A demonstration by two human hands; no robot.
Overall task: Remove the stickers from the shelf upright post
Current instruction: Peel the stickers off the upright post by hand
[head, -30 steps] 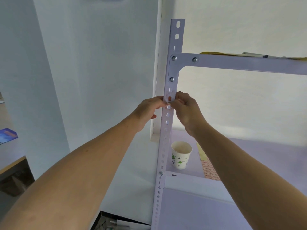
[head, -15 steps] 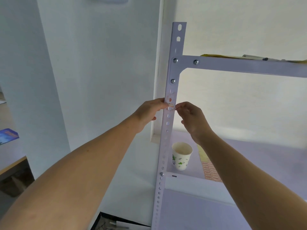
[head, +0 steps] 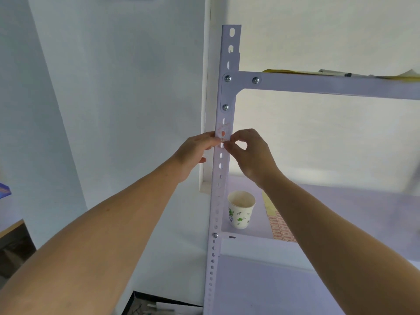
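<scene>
On the front face of the white perforated upright post (head: 223,123), a little below its lowest corner bolt and level with the two hands, a small pale sticker (head: 223,140) with reddish markings sits between the fingertips, too small to tell whether it is half lifted or still flat on the metal. The right hand (head: 251,155) has thumb and forefinger pressed together in a pinch at the sticker's right edge, the other fingers curled loosely behind. The left hand (head: 195,151) comes in from the post's left side with its fingertips against the post at the same spot; whether it grips the sticker or only steadies the post I cannot tell. Just above, the post carries a faint reddish smear, perhaps residue or another thin label. The rest of the visible post looks bare, so I judge the work to be mid-peel on this one sticker, with that smear possibly left to clear. On the shelf board (head: 341,212) behind stand a paper cup (head: 241,211) and, beside it, a yellow-backed sticker sheet (head: 278,221) lying flat.
</scene>
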